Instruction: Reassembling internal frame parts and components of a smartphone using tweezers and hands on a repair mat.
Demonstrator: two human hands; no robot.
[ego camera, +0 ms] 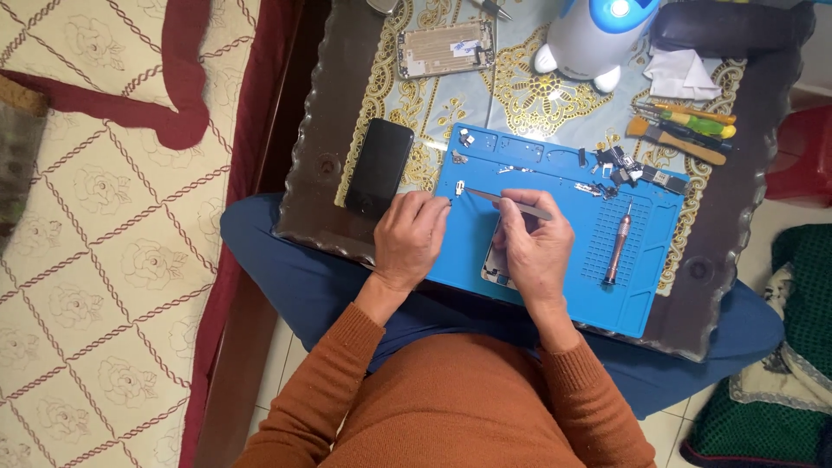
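With the left hand (409,236) pinching a small metal part (459,186) on the blue repair mat (641,260), the right hand (536,247), fingers closed around tweezers (511,203), should probably keep their tip low and steady, wrists resting.

The tweezers (511,203) are thin, grey metal, lying nearly level over the blue mat (555,173), their tips pointing left toward a small white metal part (460,186) that sits on the mat. The right hand (533,247) pinches the tweezers near their middle. A phone body (495,269), mostly hidden under that hand, rests on the mat's near edge. The left hand (409,238) rests at the mat's left edge, fingertips just beside the small part.
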